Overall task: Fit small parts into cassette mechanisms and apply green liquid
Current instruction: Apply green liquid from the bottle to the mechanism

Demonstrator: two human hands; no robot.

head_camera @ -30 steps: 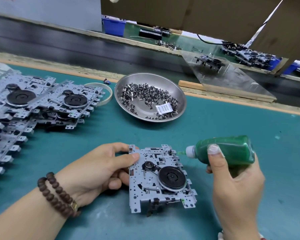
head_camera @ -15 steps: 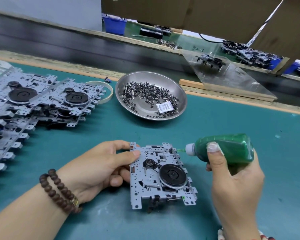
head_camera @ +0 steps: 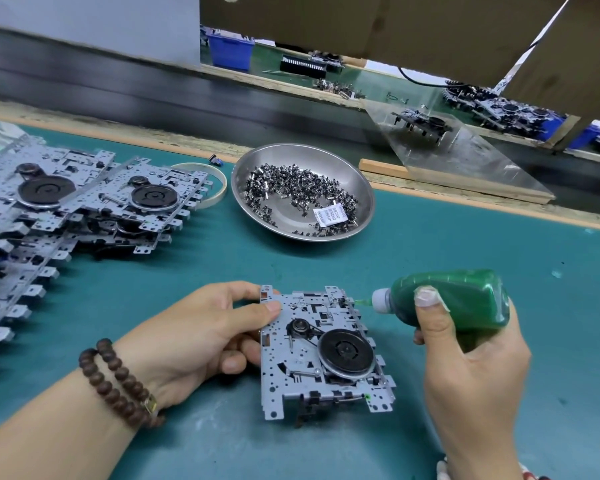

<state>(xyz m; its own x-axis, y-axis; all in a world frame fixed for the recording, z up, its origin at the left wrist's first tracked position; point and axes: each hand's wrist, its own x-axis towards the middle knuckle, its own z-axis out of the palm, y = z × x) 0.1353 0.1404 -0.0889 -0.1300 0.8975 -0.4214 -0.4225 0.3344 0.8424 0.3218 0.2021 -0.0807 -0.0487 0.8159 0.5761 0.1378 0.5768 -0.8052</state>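
A grey metal cassette mechanism [head_camera: 309, 355] with a black flywheel lies on the green mat near the front. My left hand [head_camera: 205, 337] grips its left edge, thumb on top and fingers curled under. My right hand [head_camera: 471, 372] holds a green squeeze bottle [head_camera: 465, 299] on its side. The bottle's thin green nozzle touches the mechanism's top right corner. A small green dot shows at the mechanism's lower right edge. A steel bowl [head_camera: 253, 188] behind holds several small dark parts and a white packet.
Stacked cassette mechanisms [head_camera: 84, 209] fill the left of the mat, with a tape ring [head_camera: 219, 188] beside them. A clear plastic sheet [head_camera: 465, 161] lies over a wooden strip at the back right. Beyond a dark conveyor belt, another bench carries blue bins and more mechanisms.
The view has shifted slightly. Both hands, the mechanism and the bottle keep nearly the same pose, with the nozzle staying at the top right corner.
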